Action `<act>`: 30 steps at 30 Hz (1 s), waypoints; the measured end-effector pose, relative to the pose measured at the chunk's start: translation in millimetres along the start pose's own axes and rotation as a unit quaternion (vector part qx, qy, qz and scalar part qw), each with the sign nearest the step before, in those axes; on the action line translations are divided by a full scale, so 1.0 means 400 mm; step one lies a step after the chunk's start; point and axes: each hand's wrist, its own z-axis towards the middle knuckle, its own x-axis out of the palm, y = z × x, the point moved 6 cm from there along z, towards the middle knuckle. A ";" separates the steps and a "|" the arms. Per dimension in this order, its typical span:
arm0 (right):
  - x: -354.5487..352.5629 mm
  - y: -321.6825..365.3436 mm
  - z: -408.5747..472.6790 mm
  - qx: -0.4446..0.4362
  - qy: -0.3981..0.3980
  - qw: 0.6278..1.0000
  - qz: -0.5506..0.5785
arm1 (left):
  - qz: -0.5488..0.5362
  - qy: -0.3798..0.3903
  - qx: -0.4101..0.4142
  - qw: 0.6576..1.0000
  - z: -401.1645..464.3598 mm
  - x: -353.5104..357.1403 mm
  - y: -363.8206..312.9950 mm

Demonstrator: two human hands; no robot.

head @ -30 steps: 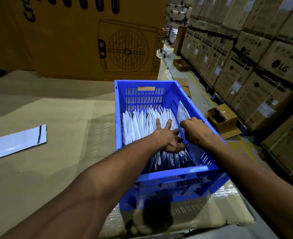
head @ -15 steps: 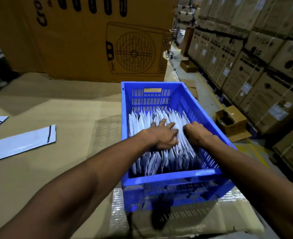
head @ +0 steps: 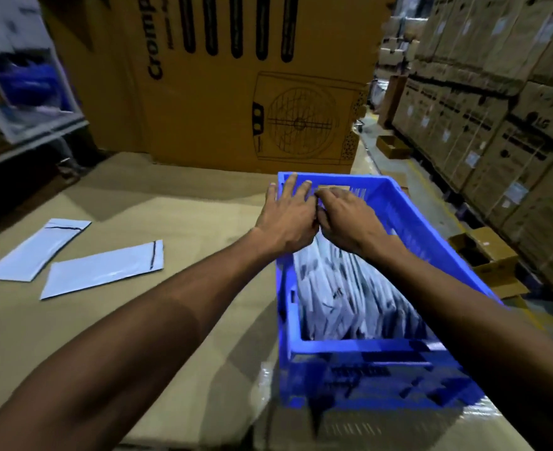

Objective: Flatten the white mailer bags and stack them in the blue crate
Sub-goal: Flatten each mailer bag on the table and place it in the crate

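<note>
Below hands (head: 317,219), mailer bags (head: 349,297), blue crate (head: 366,348)

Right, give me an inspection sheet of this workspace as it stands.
Surface: flat cardboard sheet, with shiny wrap under the crate.
Job's things: blue crate packed with upright white mailer bags; two flat mailer bags lie loose to its left.
Clutter: nothing seen.
Hands: left hand and right hand together above the crate's far end, fingers extended; whether they hold anything is unclear.
Cables: nothing seen.
Surroundings: large printed carton behind; stacked cartons on the right; small open box on the floor.
</note>
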 end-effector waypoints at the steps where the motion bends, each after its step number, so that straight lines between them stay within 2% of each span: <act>1: 0.005 0.035 0.026 -0.011 -0.001 1.000 0.001 | 0.000 -0.012 -0.012 1.000 -0.016 -0.009 0.041; 6: 0.066 0.216 0.147 -0.051 0.036 0.998 0.010 | -0.001 -0.032 -0.066 0.997 -0.115 -0.007 0.247; 10: 0.147 0.351 0.230 -0.083 0.098 0.992 0.019 | -0.001 -0.011 -0.111 0.994 -0.214 0.047 0.418; 13: 0.227 0.435 0.263 -0.075 0.120 0.989 0.033 | -0.006 0.023 -0.135 0.991 -0.292 0.109 0.529; 23: 0.578 0.667 0.167 -0.058 0.231 0.966 0.095 | -0.021 0.137 -0.178 0.974 -0.513 0.364 0.843; 30: 0.676 0.746 0.119 -0.085 0.235 0.963 0.100 | -0.040 0.130 -0.228 0.964 -0.558 0.471 1.032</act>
